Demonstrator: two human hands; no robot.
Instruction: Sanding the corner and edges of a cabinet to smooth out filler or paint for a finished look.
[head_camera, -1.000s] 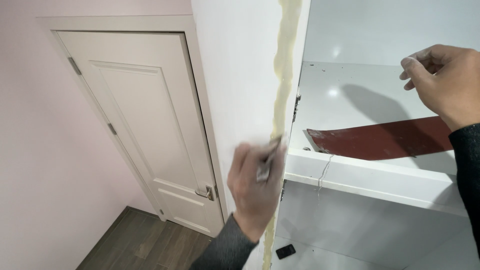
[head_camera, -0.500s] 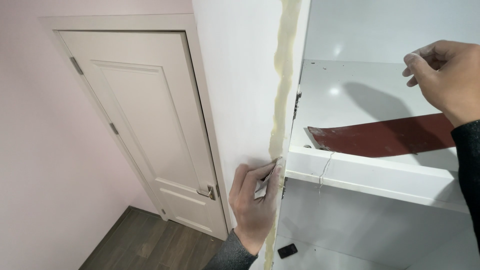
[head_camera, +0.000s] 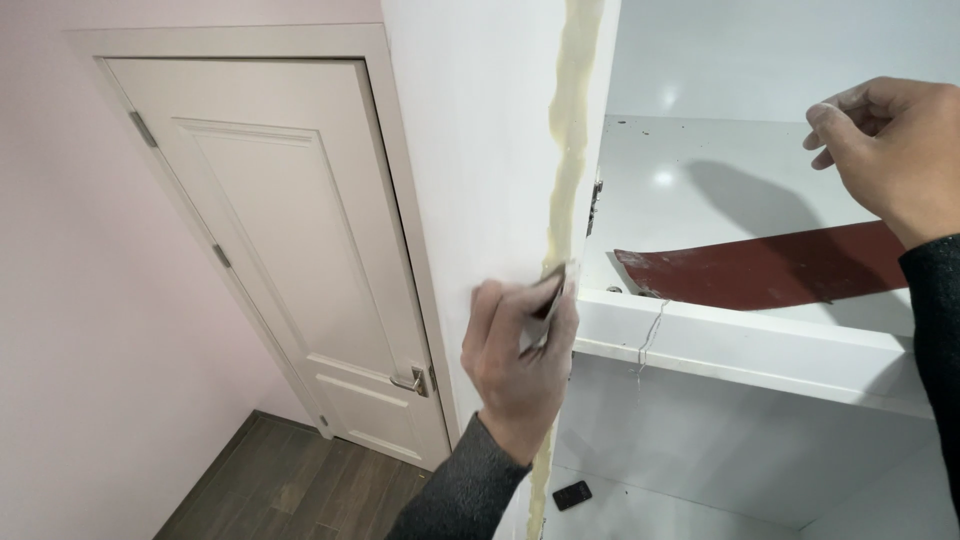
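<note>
My left hand (head_camera: 520, 350) is closed around a small scraper blade (head_camera: 553, 290), fingers curled over it and thumb pinning it from the side, so only a short metallic sliver shows above the knuckles. I press its tip against the foam seam (head_camera: 570, 150), a lumpy, pale yellow strip running vertically up the front edge of the white side panel (head_camera: 470, 150). The strip is uneven: thicker and bulging near the top, narrower where the blade meets it, and it carries on below my wrist down toward the bottom of the frame.

My right hand (head_camera: 895, 150) hangs up in the open cabinet, well apart from the left. Its fingers are loosely bent with thumb and forefinger close together; I cannot tell whether anything is pinched between them.

Just under that hand a dark red strip (head_camera: 760, 272) lies slanted across the white shelf (head_camera: 740, 345), whose front edge shows a thin crack. A small dark object (head_camera: 572, 494) lies on the cabinet floor below. To the left stands a closed cream door (head_camera: 290, 260) with a metal lever handle (head_camera: 410, 381), set in a pink wall (head_camera: 90, 330) above dark wood flooring (head_camera: 290, 490).
</note>
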